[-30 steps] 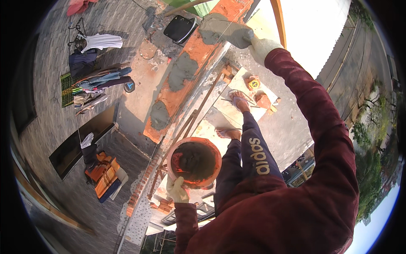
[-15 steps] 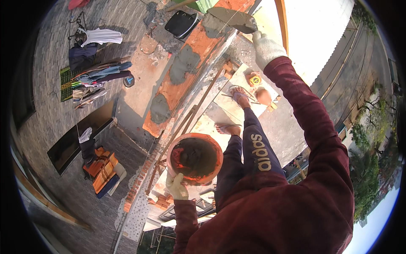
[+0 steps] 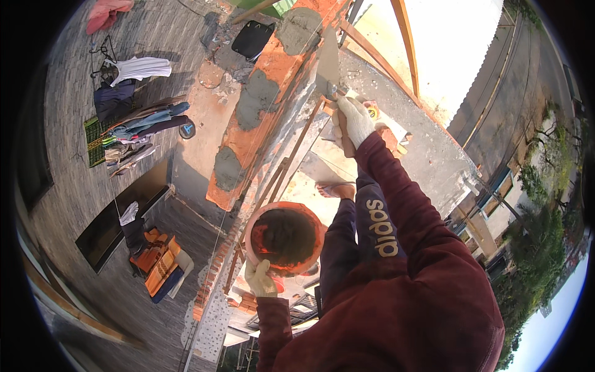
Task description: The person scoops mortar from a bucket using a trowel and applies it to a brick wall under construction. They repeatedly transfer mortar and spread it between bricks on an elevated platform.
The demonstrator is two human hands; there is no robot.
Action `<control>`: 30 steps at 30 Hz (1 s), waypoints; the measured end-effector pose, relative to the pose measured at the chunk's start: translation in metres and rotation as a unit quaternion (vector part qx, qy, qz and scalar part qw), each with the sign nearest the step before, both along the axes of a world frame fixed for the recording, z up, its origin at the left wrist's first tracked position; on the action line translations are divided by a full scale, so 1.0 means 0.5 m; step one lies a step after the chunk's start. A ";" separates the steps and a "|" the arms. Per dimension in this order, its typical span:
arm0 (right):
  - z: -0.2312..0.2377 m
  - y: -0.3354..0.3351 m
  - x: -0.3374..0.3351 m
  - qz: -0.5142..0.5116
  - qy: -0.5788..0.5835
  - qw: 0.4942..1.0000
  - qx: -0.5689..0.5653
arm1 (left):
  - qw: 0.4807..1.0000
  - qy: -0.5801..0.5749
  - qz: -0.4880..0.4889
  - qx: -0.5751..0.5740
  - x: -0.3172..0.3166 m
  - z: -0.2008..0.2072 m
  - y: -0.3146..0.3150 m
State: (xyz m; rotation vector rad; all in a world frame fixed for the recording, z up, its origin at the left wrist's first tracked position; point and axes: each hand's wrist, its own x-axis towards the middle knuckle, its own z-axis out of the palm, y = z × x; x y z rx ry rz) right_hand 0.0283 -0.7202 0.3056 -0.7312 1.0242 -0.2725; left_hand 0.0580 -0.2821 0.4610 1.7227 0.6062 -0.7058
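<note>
While the fingers of the left hand [image 3: 261,282] pinch the rim of one bucket [image 3: 318,232], just beyond them, those of the right hand [image 3: 355,121] wrap the handle of one trowel [image 3: 327,68] — its blade past them, near a brick wall [image 3: 271,62] bearing three mortar patches [image 3: 256,100].

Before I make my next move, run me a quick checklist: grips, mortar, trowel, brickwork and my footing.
1. Left hand gripping the bucket by its rim: ok.
2. Mortar in the bucket: ok, there is some inside.
3. Right hand holding the trowel by its handle: ok.
4. Fresh load on the trowel: cannot tell; the blade looks grey, but no separate heap shows.
5. Unbroken cover on the brickwork: not ok; separate grey patches have bare orange between them.
6. Footing: cannot tell; the left foot shows, but the right foot is hidden.
</note>
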 end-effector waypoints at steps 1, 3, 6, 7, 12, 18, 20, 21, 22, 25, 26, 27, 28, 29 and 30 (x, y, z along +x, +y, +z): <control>-0.020 0.033 0.036 -0.040 -0.042 0.997 0.042 | 1.000 0.003 -0.010 0.005 0.003 -0.002 -0.005; -0.096 0.076 0.091 -0.058 -0.060 0.996 -0.008 | 0.999 -0.003 -0.041 -0.003 0.009 -0.014 -0.010; -0.153 0.091 0.160 -0.079 -0.062 0.993 -0.053 | 0.999 0.004 -0.043 0.024 0.010 -0.014 -0.029; -0.148 0.090 0.170 -0.085 -0.072 0.994 0.003 | 0.999 0.001 -0.041 0.020 0.009 -0.019 -0.031; -0.120 0.081 0.148 -0.082 -0.120 0.974 0.173 | 0.997 0.002 -0.067 0.025 0.003 -0.057 -0.037; -0.102 0.106 0.004 0.070 -0.099 0.975 0.188 | 0.996 -0.001 -0.082 0.030 0.004 -0.049 -0.086; -0.070 0.074 0.008 -0.019 -0.124 0.963 0.237 | 0.995 0.012 -0.095 0.038 0.007 -0.032 -0.094; -0.059 0.054 0.017 -0.060 -0.137 0.954 0.260 | 0.994 0.017 -0.099 0.041 0.009 -0.024 -0.095; -0.057 0.030 0.041 -0.077 -0.160 0.947 0.269 | 0.993 0.010 -0.111 0.035 0.010 -0.026 -0.097; -0.006 0.021 0.048 -0.003 -0.098 0.961 0.259 | 0.990 -0.003 -0.138 0.031 0.012 -0.027 -0.095; 0.013 0.026 0.007 0.051 -0.076 0.966 0.242 | 0.989 -0.003 -0.140 0.039 0.011 -0.016 -0.090; 0.078 0.014 -0.032 0.134 0.033 0.967 0.216 | 0.993 -0.011 -0.113 0.019 0.003 -0.008 -0.095; 0.067 0.032 -0.107 0.166 0.089 0.981 0.052 | 0.995 -0.016 -0.094 -0.006 -0.003 -0.004 -0.107; 0.123 0.011 -0.145 0.241 0.108 0.961 -0.082 | 0.997 -0.028 -0.064 -0.026 -0.013 0.007 -0.107; 0.135 -0.001 -0.191 0.275 0.160 0.885 -0.340 | 0.998 -0.026 -0.048 -0.023 -0.017 0.015 -0.103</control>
